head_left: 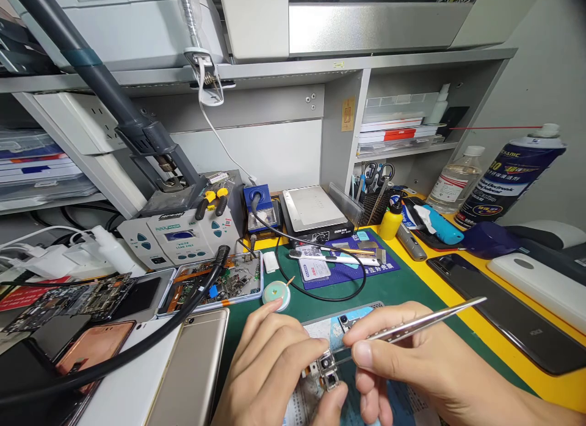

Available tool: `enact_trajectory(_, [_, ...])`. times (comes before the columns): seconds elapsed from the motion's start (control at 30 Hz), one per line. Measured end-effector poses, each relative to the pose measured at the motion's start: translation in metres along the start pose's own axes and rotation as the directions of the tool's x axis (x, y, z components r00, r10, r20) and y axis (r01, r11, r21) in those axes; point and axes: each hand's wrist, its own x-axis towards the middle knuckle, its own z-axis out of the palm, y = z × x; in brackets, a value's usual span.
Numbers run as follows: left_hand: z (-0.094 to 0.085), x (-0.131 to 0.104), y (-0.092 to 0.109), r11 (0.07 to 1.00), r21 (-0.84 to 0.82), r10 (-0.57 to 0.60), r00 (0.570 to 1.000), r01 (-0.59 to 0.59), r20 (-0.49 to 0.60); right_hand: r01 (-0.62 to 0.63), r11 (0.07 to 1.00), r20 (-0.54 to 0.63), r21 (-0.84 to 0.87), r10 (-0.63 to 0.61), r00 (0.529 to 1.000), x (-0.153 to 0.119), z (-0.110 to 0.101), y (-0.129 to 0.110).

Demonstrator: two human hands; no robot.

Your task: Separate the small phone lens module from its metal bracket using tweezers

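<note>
My left hand [270, 368] pinches a small dual camera module [328, 371] between thumb and fingers, low in the middle of the view. My right hand [412, 365] grips metal tweezers [412, 324], whose tips point left and meet the module. Both hands hover over an opened phone [320, 328] lying on the green mat [403, 285]. The lower part of that phone is hidden behind my hands.
A gold phone back [195, 368] lies to the left, with a parts tray [220, 282], circuit boards [68, 298] and a hot-air station [183, 234] behind. A black hose [137, 346] crosses the left side. A dark phone [503, 313], spray can [510, 179] and bottles stand right.
</note>
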Motion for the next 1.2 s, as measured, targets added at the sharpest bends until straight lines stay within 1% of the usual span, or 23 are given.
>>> enact_trajectory(0.23, [0.0009, -0.0003, -0.001, 1.0, 0.008, 0.002, 1.0, -0.002, -0.009, -0.001, 1.0, -0.001, 0.016, 0.001, 1.0, 0.0005, -0.0006, -0.0005])
enact_trajectory(0.43, [0.0, -0.0007, -0.0014, 1.0, 0.012, 0.013, 1.0, -0.012, -0.008, 0.05, 0.999, 0.029, 0.018, -0.05, 0.998, -0.0004, -0.0042, 0.0047])
enact_trajectory(0.63, [-0.0004, -0.0015, -0.0014, 1.0, 0.013, 0.012, 1.0, -0.012, 0.001, 0.046, 0.998, 0.028, 0.03, -0.047, 0.998, -0.0006, -0.0056, 0.0046])
enact_trajectory(0.8, [0.0007, -0.0025, -0.0021, 1.0, 0.004, 0.014, 1.0, -0.014, 0.002, 0.068, 0.997, 0.036, 0.035, -0.069, 0.997, 0.0006, -0.0054, 0.0048])
enact_trajectory(1.2, [0.0028, -0.002, -0.0019, 1.0, -0.025, -0.005, 1.0, 0.004, -0.01, 0.076, 0.996, 0.044, 0.045, -0.078, 0.996, 0.0017, -0.0049, 0.0058])
